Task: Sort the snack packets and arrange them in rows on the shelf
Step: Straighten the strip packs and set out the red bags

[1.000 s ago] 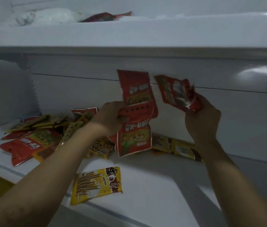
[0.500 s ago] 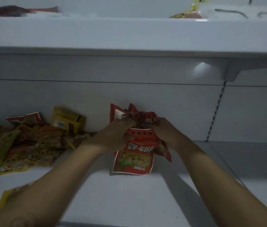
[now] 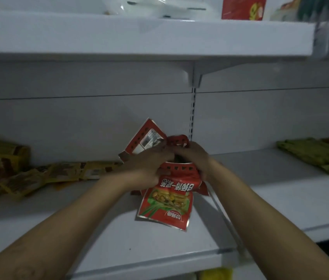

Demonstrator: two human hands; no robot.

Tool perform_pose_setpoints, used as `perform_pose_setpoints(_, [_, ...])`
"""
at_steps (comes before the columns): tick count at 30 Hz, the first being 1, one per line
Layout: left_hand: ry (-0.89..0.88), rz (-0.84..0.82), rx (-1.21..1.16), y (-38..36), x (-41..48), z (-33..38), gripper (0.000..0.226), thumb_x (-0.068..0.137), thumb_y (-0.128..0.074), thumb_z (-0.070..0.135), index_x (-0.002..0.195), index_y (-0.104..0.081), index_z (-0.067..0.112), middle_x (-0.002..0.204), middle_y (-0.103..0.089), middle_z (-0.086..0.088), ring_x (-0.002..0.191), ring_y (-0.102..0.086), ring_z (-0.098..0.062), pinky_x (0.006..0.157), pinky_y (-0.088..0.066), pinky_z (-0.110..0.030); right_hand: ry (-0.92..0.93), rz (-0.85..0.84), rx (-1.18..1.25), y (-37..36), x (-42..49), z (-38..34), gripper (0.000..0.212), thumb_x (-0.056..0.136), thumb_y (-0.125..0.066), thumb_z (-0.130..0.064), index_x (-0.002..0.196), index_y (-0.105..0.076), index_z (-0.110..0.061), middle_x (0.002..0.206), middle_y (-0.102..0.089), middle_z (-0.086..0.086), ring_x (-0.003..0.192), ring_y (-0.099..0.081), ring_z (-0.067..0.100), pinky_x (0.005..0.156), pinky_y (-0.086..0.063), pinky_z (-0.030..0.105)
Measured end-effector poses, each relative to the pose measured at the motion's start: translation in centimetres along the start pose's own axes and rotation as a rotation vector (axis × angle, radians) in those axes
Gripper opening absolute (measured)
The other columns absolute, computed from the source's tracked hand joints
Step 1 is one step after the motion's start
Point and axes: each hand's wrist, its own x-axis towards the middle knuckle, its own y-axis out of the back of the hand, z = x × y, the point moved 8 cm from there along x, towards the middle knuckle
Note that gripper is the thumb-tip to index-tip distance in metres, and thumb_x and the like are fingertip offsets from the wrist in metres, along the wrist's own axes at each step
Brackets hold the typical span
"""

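Both hands meet over the white metal shelf (image 3: 159, 249), gripping one bunch of glossy red foil snack packets (image 3: 167, 201). The left hand (image 3: 149, 168) is closed on the bunch's left side, the right hand (image 3: 192, 156) on its top right. The lowest packet hangs below the hands. Crumpled yellow snack packets (image 3: 58, 172) lie left of the left hand.

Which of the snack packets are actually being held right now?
The red packets, gripped between the left hand and right hand. The yellow packets at left and greenish ones at right lie untouched.
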Motion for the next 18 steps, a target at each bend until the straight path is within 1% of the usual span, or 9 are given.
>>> perform_pose_setpoints(2, [0.006, 0.014, 0.027, -0.5, 0.7, 1.0, 0.036, 0.092, -0.059, 0.02, 0.089, -0.047, 0.054, 0.097, -0.046, 0.029, 0.094, -0.052, 0.001, 0.075, -0.044, -0.018, 0.087, 0.168, -0.157, 2.7, -0.7, -0.5, 0.009, 0.086, -0.071, -0.024, 0.087, -0.075, -0.015, 0.082, -0.076, 0.007, 0.075, -0.073, 0.02, 0.072, -0.057, 0.034])
perform_pose_setpoints(6, [-0.007, 0.161, 0.074, -0.1, 1.7, 3.0, 0.025, 0.091, -0.061, 0.018, 0.11, -0.062, 0.034, 0.113, -0.056, 0.018, 0.103, -0.055, -0.006, 0.079, -0.039, -0.019, 0.123, 0.375, -0.23, 7.4, -2.4, -0.6, 0.011, 0.086, -0.071, -0.024, 0.085, -0.075, -0.014, 0.081, -0.075, 0.007, 0.071, -0.072, 0.02, 0.072, -0.058, 0.031])
perform_pose_setpoints(7, [0.02, 0.229, 0.073, 0.6, 1.8, 2.6, 0.023, 0.091, -0.063, 0.018, 0.108, -0.063, 0.033, 0.107, -0.057, 0.021, 0.098, -0.055, -0.005, 0.075, -0.038, -0.014, 0.117, 0.456, -0.212, 9.2, -2.9, -0.4, 0.012, 0.086, -0.071, -0.025, 0.081, -0.074, -0.015, 0.079, -0.074, 0.005, 0.067, -0.071, 0.014, 0.065, -0.056, 0.024])
perform_pose_setpoints(8, [0.075, 0.287, 0.06, 1.3, 1.6, 2.2, 0.015, 0.091, -0.064, 0.018, 0.097, -0.063, 0.032, 0.096, -0.056, 0.024, 0.092, -0.057, -0.007, 0.069, -0.036, -0.011, 0.119, 0.535, -0.205, 11.0, -3.5, -0.4, 0.015, 0.087, -0.07, -0.026, 0.074, -0.071, -0.018, 0.074, -0.072, 0.0, 0.06, -0.068, 0.005, 0.055, -0.051, 0.015])
perform_pose_setpoints(10, [0.226, 0.398, 0.045, 2.4, 1.4, 0.5, 0.02, 0.09, -0.065, 0.019, 0.078, -0.054, 0.03, 0.078, -0.056, 0.019, 0.083, -0.062, -0.019, 0.06, -0.036, -0.017, 0.164, 0.679, -0.31, 14.3, -4.9, -1.0, 0.024, 0.089, -0.069, -0.028, 0.066, -0.065, -0.024, 0.065, -0.065, -0.01, 0.054, -0.063, -0.001, 0.045, -0.041, 0.007])
perform_pose_setpoints(11, [0.285, 0.446, 0.029, 2.8, 1.2, -0.3, 0.017, 0.089, -0.066, 0.02, 0.079, -0.055, 0.028, 0.078, -0.059, 0.012, 0.083, -0.062, -0.024, 0.061, -0.037, -0.024, 0.195, 0.725, -0.419, 15.4, -5.5, -1.5, 0.023, 0.09, -0.067, -0.026, 0.067, -0.065, -0.024, 0.064, -0.061, -0.013, 0.056, -0.062, 0.001, 0.044, -0.038, 0.006])
perform_pose_setpoints(13, [0.394, 0.522, 0.017, 2.9, 1.0, -1.8, 0.007, 0.089, -0.068, 0.023, 0.089, -0.063, 0.018, 0.088, -0.066, -0.005, 0.09, -0.063, -0.031, 0.069, -0.036, -0.029, 0.25, 0.748, -0.648, 16.4, -6.8, -2.3, 0.01, 0.088, -0.065, -0.02, 0.082, -0.07, -0.026, 0.064, -0.057, -0.017, 0.053, -0.055, -0.003, 0.043, -0.036, 0.004])
perform_pose_setpoints(15, [0.541, 0.548, -0.07, 1.8, 0.9, -3.9, 0.017, 0.088, -0.069, 0.028, 0.094, -0.067, 0.012, 0.094, -0.067, -0.012, 0.094, -0.063, -0.034, 0.073, -0.038, -0.031, 0.284, 0.702, -0.803, 16.2, -7.3, -2.1, 0.022, 0.084, -0.067, -0.017, 0.101, -0.071, -0.031, 0.064, -0.058, -0.018, 0.054, -0.057, -0.003, 0.046, -0.039, 0.008])
perform_pose_setpoints(18, [0.767, 0.592, -0.377, -1.7, -0.1, -7.1, 0.032, 0.087, -0.072, 0.03, 0.105, -0.07, 0.004, 0.103, -0.07, -0.019, 0.09, -0.065, -0.033, 0.078, -0.051, -0.037, 0.336, 0.604, -1.071, 13.7, -7.5, -0.2, 0.038, 0.085, -0.061, -0.019, 0.12, -0.066, -0.033, 0.082, -0.068, -0.003, 0.076, -0.067, 0.023, 0.057, -0.039, 0.023])
